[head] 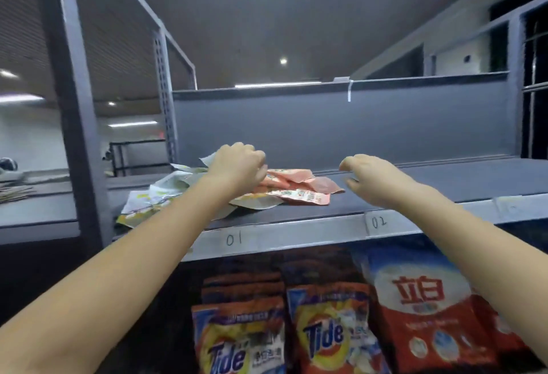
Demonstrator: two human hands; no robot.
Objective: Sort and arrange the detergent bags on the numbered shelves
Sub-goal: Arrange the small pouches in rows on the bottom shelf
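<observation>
Left hand (237,166) grips pink bags (296,186); right hand (370,178) hovers beside, loosely curled.

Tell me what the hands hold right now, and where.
Left hand grips the pink bag at its left end on the top shelf; right hand holds nothing.

Two hands: left hand (237,166), right hand (370,179). Two numbered labels on the upper shelf (415,183) edge: "01" label (234,238) and "02" label (379,221). Two flat bag kinds heaped above "01": pink bags (296,188), count unclear, several overlapping; pale green-and-white bags (160,195), count likewise unclear. Below, two front-facing orange Tide bags: one (240,341), another (332,329), more behind. One large red-and-blue bag (421,308).
</observation>
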